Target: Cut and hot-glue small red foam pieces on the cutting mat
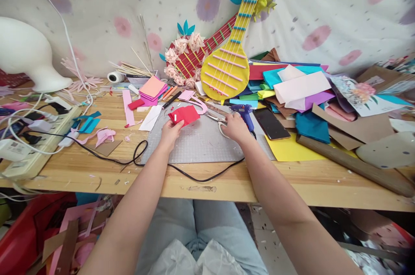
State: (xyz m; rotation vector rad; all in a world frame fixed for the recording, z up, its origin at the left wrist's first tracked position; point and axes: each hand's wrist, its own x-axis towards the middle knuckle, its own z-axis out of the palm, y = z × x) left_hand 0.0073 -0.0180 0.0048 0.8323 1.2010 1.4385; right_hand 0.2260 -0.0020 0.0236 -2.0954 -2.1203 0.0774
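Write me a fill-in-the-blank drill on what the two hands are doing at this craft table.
1. The left hand holds a folded piece of ____ paper.
2. The right hand rests on the handle of the ____.
3. Both hands are over the grey cutting ____.
4. Right of the blue glue gun lies a black ____.

Missing words: red; scissors; mat; phone

Behind, hung as a backdrop, a pale draped cloth (324, 2) printed with pink and purple flowers, evenly lit by soft daylight. In front, a light wooden worktable (292, 180) with a scuffed front edge, bearing a grey gridded cutting mat (201, 145). Below the tabletop, in shadow, a red plastic bin (19, 240) at the left.
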